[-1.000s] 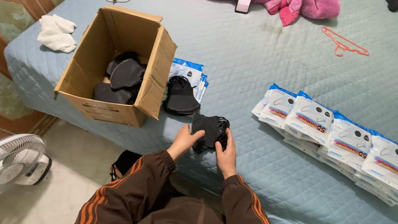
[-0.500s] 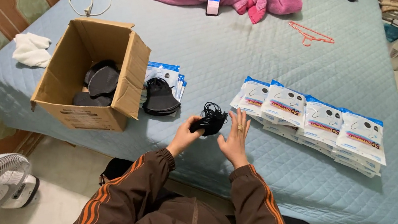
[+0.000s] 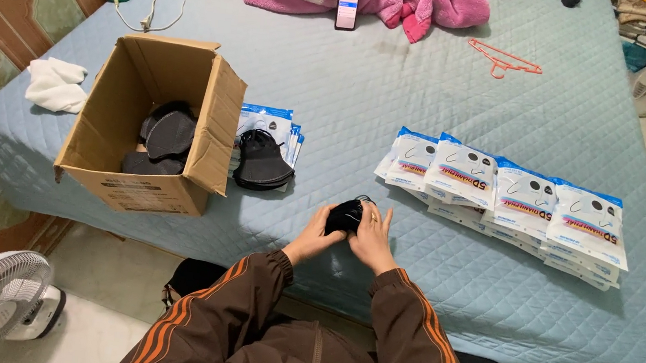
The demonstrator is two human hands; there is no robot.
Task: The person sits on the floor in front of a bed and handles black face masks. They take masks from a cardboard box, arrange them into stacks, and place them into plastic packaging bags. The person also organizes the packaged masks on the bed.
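On a blue bed, black masks are seen loose in a box, more piled beside it, one bundle clasped between the left hand and right hand, and filled packets lined up rightward.

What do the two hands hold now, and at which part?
Both the left hand and right hand hold a black mask; hands cover its lower part.
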